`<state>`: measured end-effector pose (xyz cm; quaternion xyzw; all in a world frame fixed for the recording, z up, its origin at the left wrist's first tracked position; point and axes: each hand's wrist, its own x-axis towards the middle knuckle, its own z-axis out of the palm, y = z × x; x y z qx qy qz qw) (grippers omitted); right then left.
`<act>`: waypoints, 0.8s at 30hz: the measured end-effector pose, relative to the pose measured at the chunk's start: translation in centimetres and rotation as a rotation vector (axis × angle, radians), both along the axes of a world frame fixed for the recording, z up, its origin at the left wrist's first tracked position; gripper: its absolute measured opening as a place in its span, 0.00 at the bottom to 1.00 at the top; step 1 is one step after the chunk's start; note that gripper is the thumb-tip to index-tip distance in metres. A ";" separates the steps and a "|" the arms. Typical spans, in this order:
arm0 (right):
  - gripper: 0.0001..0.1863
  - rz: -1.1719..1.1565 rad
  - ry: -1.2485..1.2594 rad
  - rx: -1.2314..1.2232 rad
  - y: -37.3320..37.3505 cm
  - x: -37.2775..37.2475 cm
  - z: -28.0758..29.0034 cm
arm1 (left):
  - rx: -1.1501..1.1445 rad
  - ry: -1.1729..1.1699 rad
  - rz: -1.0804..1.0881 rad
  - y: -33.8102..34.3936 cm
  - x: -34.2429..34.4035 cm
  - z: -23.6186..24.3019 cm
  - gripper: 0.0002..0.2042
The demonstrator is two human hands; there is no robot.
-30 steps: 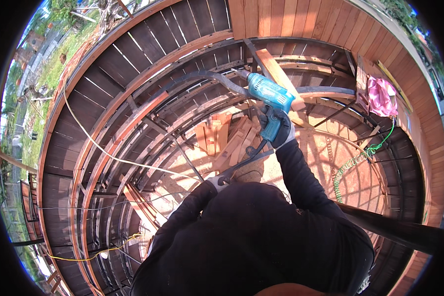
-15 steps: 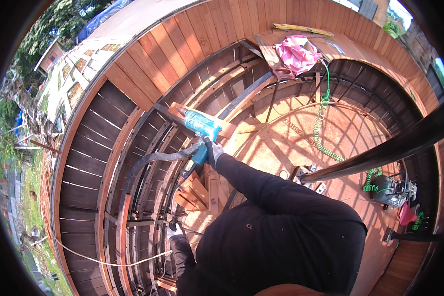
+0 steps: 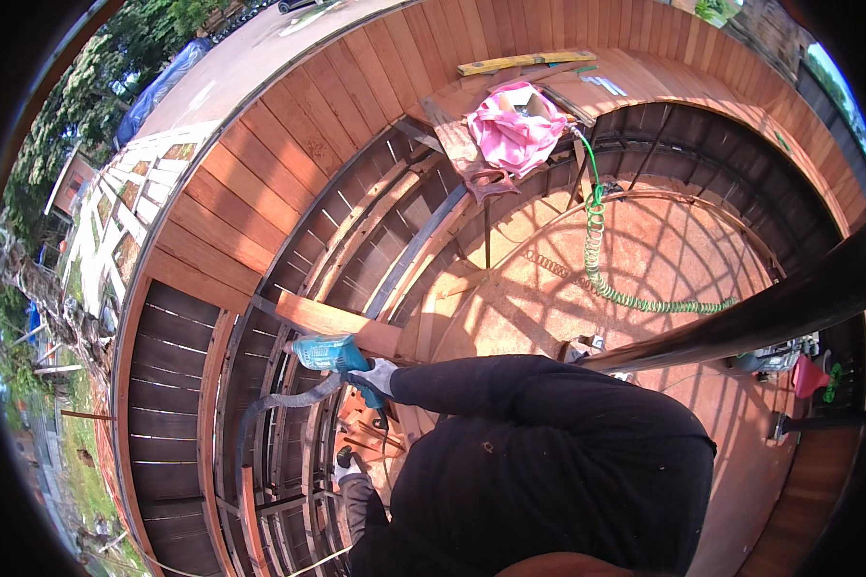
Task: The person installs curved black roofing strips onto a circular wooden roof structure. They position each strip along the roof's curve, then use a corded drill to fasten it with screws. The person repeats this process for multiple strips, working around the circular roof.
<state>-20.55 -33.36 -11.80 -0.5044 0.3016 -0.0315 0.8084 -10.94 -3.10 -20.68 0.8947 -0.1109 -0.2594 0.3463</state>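
My right hand [image 3: 379, 377], in a pale glove, is wrapped round the handle of a teal power drill [image 3: 327, 354]. Its dark nose points left, over the curved slatted framework [image 3: 284, 385]. A dark grey hose or strap [image 3: 303, 395] runs from near the drill's handle down to the left. Just beyond the drill, a short wooden board [image 3: 332, 319] lies across the curved rails. Lower down, my left hand [image 3: 346, 465], gloved in white and black, is beside the rails and some loose wood offcuts [image 3: 358, 423]. Its fingers are too small to make out.
A pink bag [image 3: 517, 135] sits on the plank deck [image 3: 289, 135], near a yellow spirit level [image 3: 524, 62] and a handsaw [image 3: 491, 183]. A green coiled hose [image 3: 597, 260] hangs down to the reddish floor [image 3: 664, 245]. A thick dark pole [image 3: 741, 308] slants in from the right.
The drill in my right hand has come back toward me, off the short board, and its nose now points more to the left. The whole view has shifted. My left hand stays low by the rails.
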 end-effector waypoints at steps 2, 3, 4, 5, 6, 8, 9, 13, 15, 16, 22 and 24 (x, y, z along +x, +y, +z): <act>0.23 0.030 -0.028 -0.063 -0.4 -0.4 0.6 | -0.201 -0.252 -0.026 -2.7 -1.6 1.8 0.08; 0.21 0.063 -0.045 -0.047 -0.3 -0.3 1.6 | -0.300 -0.433 -0.027 -2.0 -0.8 -0.5 0.08; 0.19 0.070 -0.041 -0.042 -1.2 -0.6 1.9 | -0.237 -0.433 -0.184 -3.8 -0.4 0.0 0.08; 0.18 0.086 -0.036 -0.030 -1.7 -0.8 2.1 | -0.164 -0.430 -0.334 -5.5 -0.2 1.4 0.07; 0.19 0.085 -0.037 -0.066 -2.3 -0.9 2.0 | -0.089 -0.426 -0.494 -7.3 0.0 2.9 0.07; 0.22 0.125 -0.072 -0.138 -2.1 -0.5 3.2 | 0.123 -0.463 -0.666 -8.0 3.0 2.0 0.08; 0.22 0.209 -0.068 -0.158 -1.4 -0.3 4.3 | 0.246 -0.476 -0.711 -6.5 4.1 1.4 0.09; 0.20 0.124 -0.237 0.131 -2.7 -0.9 -0.2 | 0.017 -0.325 -0.606 -16.5 0.1 11.5 0.13; 0.18 0.196 -0.332 0.475 -1.4 -3.2 3.2 | -0.345 -0.809 -0.658 -15.4 0.1 12.8 0.12; 0.18 0.155 -0.364 0.657 -2.8 -5.1 4.6 | -0.556 -0.195 -0.107 -17.6 -2.0 12.6 0.10; 0.20 0.072 -0.651 0.809 -1.0 -3.6 1.4 | -0.389 -0.186 -0.361 -22.3 -2.5 19.4 0.27; 0.17 0.178 -0.650 -0.227 -0.8 -1.7 -3.5 | -0.396 -0.492 -0.437 -22.9 -2.4 16.9 0.32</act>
